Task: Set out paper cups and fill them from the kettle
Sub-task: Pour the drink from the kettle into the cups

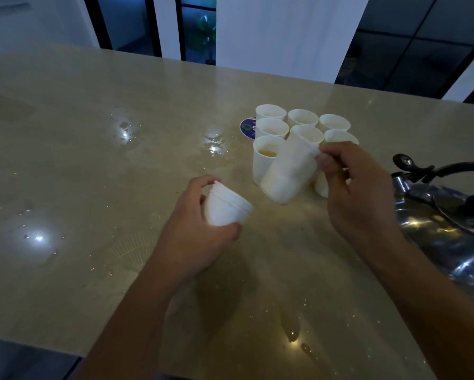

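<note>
My left hand (200,229) grips a short stack of nested white paper cups (226,208), lying on its side with the bases pointing right. My right hand (351,185) pinches the rim of a single paper cup (287,171), which hangs tilted and blurred above the counter. Behind it several white paper cups (271,112) stand upright in a cluster; the nearest left cup (266,157) holds yellowish liquid. A shiny metal kettle (444,223) with a black handle sits at the right, beside my right wrist.
The beige stone counter (93,160) is wet, with puddles and drops at left and centre. A round blue sticker (247,128) lies left of the cup cluster. The counter's near edge runs along the bottom left; dark windows and white pillars stand behind it.
</note>
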Demonstrator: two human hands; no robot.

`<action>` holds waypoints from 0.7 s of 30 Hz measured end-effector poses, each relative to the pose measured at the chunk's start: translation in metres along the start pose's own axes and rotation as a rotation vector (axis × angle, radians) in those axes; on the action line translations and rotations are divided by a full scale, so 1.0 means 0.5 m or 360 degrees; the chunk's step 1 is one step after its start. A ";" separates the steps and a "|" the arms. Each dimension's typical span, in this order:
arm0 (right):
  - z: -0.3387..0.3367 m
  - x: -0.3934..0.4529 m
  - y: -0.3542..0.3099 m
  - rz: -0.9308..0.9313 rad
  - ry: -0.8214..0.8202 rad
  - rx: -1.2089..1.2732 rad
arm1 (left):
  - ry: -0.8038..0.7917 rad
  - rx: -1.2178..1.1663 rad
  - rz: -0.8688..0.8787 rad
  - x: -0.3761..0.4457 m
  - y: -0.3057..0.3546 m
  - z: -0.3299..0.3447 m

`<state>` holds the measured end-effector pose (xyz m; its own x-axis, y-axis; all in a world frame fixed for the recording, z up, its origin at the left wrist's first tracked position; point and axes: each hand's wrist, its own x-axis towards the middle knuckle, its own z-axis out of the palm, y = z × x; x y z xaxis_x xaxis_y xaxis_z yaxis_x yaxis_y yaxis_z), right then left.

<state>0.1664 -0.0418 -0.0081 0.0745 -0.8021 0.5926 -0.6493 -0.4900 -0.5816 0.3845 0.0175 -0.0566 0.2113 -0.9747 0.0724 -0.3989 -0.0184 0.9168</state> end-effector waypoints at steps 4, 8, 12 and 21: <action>0.039 -0.016 0.038 -0.0156 -0.0223 -0.0270 | 0.0091 -0.0118 0.0005 -0.005 -0.010 -0.015; 0.070 -0.036 0.069 -0.0208 -0.0428 -0.0374 | 0.0082 -0.0158 0.0057 -0.010 -0.018 -0.014; 0.075 -0.039 0.074 -0.0226 -0.0433 -0.0336 | 0.0074 -0.0191 0.0084 -0.015 -0.024 -0.008; 0.097 -0.019 0.073 -0.0258 -0.0501 -0.0388 | 0.0071 -0.0198 0.0146 -0.018 -0.014 0.011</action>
<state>0.1788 -0.0686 -0.0619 0.3932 -0.8047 0.4447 -0.7671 -0.5538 -0.3238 0.3806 0.0250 -0.0659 0.2194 -0.9602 0.1730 -0.3052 0.1008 0.9469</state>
